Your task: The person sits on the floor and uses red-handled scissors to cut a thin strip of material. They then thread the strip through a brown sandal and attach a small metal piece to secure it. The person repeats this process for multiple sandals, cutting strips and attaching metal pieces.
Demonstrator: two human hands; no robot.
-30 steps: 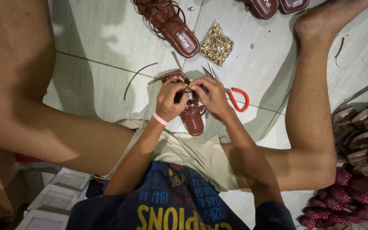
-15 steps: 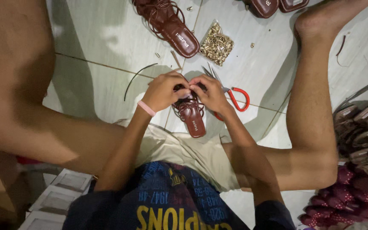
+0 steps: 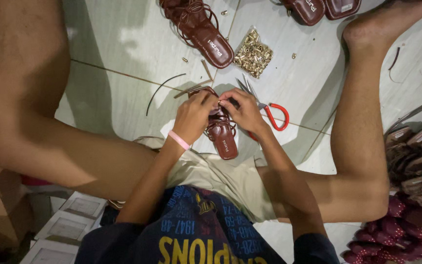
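L hand (image 3: 194, 115) & R hand (image 3: 242, 111) pinched straps of brown sandal (image 3: 222, 133), frame centre, on floor. Scissors (image 3: 269, 111) at 3 o'clock, gold beads (image 3: 253, 54) at 12. Strap work unfinished; finished sandal (image 3: 201, 29) at 11.

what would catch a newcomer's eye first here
Both hands meet at the centre: the left hand and right hand pinch the straps of a brown sandal held over the tiled floor. Just right of them lie red-handled scissors, and above, a glinting heap of brass fittings beside another sandal.
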